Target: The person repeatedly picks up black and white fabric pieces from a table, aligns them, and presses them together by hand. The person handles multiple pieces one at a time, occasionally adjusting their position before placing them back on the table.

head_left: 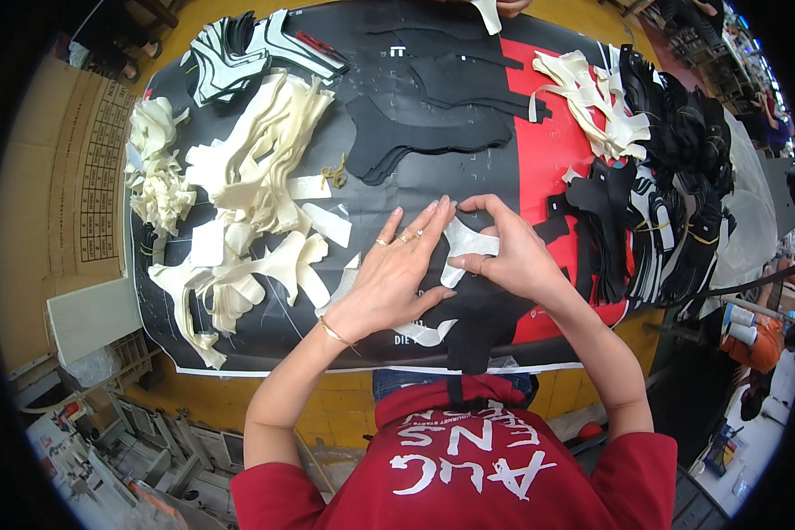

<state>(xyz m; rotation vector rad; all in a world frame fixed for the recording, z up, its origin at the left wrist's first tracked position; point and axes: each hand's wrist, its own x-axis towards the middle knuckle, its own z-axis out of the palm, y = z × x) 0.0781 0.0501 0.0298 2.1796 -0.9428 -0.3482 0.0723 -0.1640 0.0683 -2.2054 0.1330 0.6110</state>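
A small white cut piece (470,243) of cloth-like material lies on a black cut piece (468,322) at the near middle of the table. My right hand (526,256) has its thumb and forefinger curled onto the white piece, gripping it at its edges. Flat beside it, with fingers stretched out, rests my left hand (397,265); its fingertips reach the white piece's left edge. Another thin white strip (428,333) lies below my left hand, and one more white scrap shows partly beneath that wrist. My palms hide part of the black piece.
Piles of cream cut pieces (265,150) cover the table's left side. Black cut pieces (415,137) are laid out ahead of my hands. Dark stacks (680,212) and cream pieces (592,97) lie at the right. Another person's hand (511,7) shows at the far edge.
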